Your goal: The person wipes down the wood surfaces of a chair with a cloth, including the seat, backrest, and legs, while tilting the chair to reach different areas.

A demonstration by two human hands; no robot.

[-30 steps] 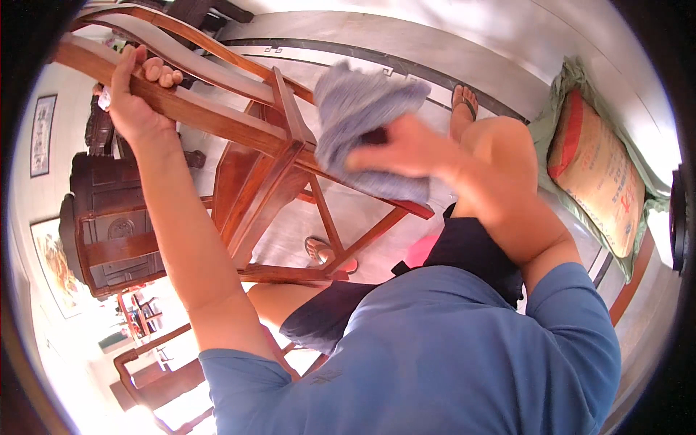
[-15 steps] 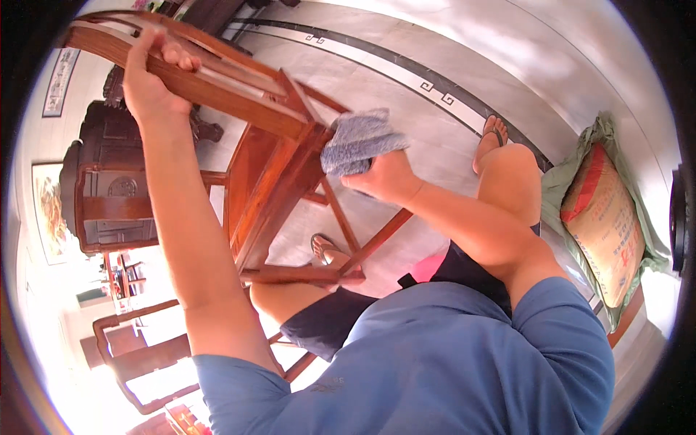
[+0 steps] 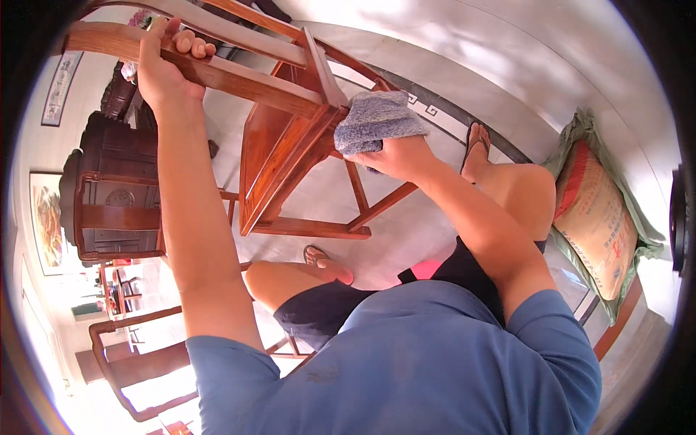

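Note:
A reddish-brown wooden chair (image 3: pixel 286 148) is tilted in front of me, its back toward the upper left and its legs toward my knees. My left hand (image 3: pixel 174 69) grips one long post of the chair's back near its upper end, fingers wrapped round the wood. Bunched in my right hand (image 3: pixel 395 156) is a grey-blue fluffy cloth (image 3: pixel 380 119). The cloth lies against the chair where the back post meets the seat frame. It covers part of that corner and most of my right fingers.
To the right, a filled woven sack (image 3: pixel 598 217) in a green outer bag leans by the white wall. Dark carved furniture (image 3: pixel 119 188) stands at the left, with another wooden chair (image 3: pixel 145 362) at the lower left. My sandalled feet rest on the tiled floor (image 3: pixel 319 196) around the chair.
The held chair has turned, and its lower legs have swung up, away from my lap. My right hand and the cloth have moved slightly right; my left hand keeps its hold.

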